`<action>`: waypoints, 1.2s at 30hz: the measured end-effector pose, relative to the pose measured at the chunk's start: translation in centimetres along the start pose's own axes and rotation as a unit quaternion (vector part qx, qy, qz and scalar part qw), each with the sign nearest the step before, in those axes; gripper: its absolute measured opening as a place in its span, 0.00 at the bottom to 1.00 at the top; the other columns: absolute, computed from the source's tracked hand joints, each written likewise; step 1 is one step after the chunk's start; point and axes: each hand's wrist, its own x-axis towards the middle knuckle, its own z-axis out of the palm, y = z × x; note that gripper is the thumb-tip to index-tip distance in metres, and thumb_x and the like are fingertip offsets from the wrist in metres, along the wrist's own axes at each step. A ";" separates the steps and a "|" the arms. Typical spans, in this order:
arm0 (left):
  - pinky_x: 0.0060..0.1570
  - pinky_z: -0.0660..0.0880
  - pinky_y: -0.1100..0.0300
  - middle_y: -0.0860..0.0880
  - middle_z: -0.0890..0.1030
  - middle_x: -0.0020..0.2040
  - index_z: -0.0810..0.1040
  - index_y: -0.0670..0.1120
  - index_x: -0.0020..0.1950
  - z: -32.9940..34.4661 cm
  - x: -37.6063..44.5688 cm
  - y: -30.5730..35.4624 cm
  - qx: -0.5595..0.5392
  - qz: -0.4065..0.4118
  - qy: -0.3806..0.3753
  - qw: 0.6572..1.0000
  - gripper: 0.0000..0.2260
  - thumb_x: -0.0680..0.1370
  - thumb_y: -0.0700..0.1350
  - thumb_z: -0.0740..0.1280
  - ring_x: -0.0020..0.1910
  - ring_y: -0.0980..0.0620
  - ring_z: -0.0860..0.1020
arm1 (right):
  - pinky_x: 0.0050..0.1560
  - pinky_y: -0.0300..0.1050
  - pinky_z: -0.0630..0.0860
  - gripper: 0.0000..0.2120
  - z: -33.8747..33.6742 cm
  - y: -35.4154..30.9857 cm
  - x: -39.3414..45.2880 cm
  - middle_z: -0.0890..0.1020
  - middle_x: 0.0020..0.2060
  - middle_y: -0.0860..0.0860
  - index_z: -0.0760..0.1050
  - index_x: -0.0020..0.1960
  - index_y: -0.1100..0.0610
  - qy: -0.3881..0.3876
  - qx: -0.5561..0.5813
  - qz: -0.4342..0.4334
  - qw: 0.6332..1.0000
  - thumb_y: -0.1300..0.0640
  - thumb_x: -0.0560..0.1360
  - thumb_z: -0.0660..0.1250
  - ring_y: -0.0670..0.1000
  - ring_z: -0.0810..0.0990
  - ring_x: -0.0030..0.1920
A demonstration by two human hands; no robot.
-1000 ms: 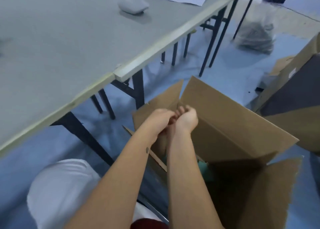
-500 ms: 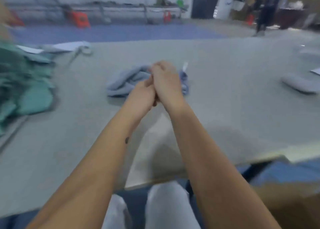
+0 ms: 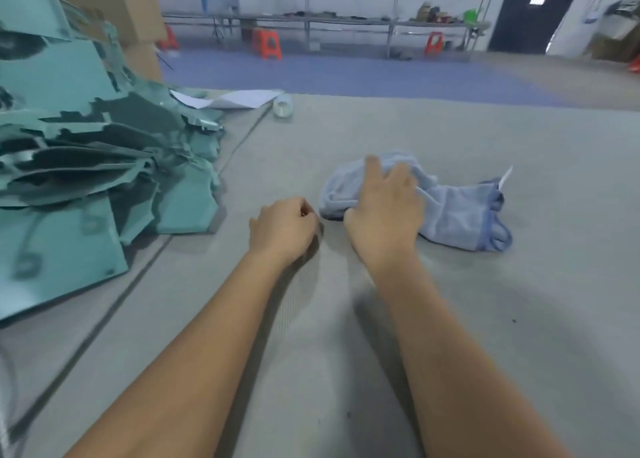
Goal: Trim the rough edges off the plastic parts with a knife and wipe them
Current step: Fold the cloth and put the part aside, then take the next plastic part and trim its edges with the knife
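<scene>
A large heap of teal-green flat plastic parts (image 3: pixel 86 166) with jagged outlines lies on the left of the grey felt-covered table (image 3: pixel 485 319), well apart from both hands, and none of them is in hand, so the trimming and wiping of the pile appear to lie mostly ahead; whether any piece there is already finished cannot be told. The right hand (image 3: pixel 384 208) rests on the crumpled pale blue cloth (image 3: pixel 457 211), fingers spread over its near fold, which suggests the wiping rag is being taken up or set down. The left hand (image 3: pixel 284 229) sits just beside it on the table, fingers curled under; whether it holds anything is hidden. No knife shows anywhere, so the cutting tool must be out of view or concealed in that fist
</scene>
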 end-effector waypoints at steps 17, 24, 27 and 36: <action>0.50 0.67 0.53 0.52 0.83 0.46 0.79 0.53 0.45 2.0 1.9 -1.0 -0.016 0.014 0.038 0.999 0.09 0.75 0.51 0.59 0.53 0.43 0.76 | 0.64 0.50 0.67 0.31 2.9 3.4 8.7 0.66 0.68 0.60 0.65 0.70 0.59 -0.052 0.269 0.033 0.961 0.56 0.70 0.70 0.58 0.67 0.66; 0.51 0.60 0.53 0.56 0.81 0.52 0.77 0.61 0.55 1.8 1.7 -0.7 -0.040 0.009 0.016 0.999 0.11 0.76 0.54 0.58 0.57 0.48 0.74 | 0.50 0.49 0.70 0.10 4.0 5.5 5.5 0.78 0.56 0.57 0.76 0.54 0.58 -0.001 0.187 0.055 0.981 0.55 0.76 0.62 0.60 0.76 0.57; 0.53 0.61 0.52 0.55 0.80 0.53 0.76 0.59 0.55 1.7 1.6 -0.6 -0.045 -0.004 0.018 0.999 0.11 0.76 0.53 0.57 0.58 0.47 0.73 | 0.48 0.49 0.67 0.12 2.8 6.5 4.7 0.78 0.53 0.58 0.77 0.50 0.57 -0.011 0.086 0.133 0.987 0.52 0.76 0.58 0.61 0.75 0.56; 0.54 0.72 0.50 0.48 0.81 0.48 0.81 0.50 0.49 -0.5 0.5 -0.9 0.021 0.022 0.127 0.991 0.11 0.76 0.47 0.59 0.50 0.44 0.76 | 0.49 0.49 0.60 0.18 1.1 7.7 1.2 0.72 0.61 0.59 0.70 0.62 0.60 -0.119 -0.071 0.188 0.972 0.52 0.75 0.59 0.60 0.69 0.63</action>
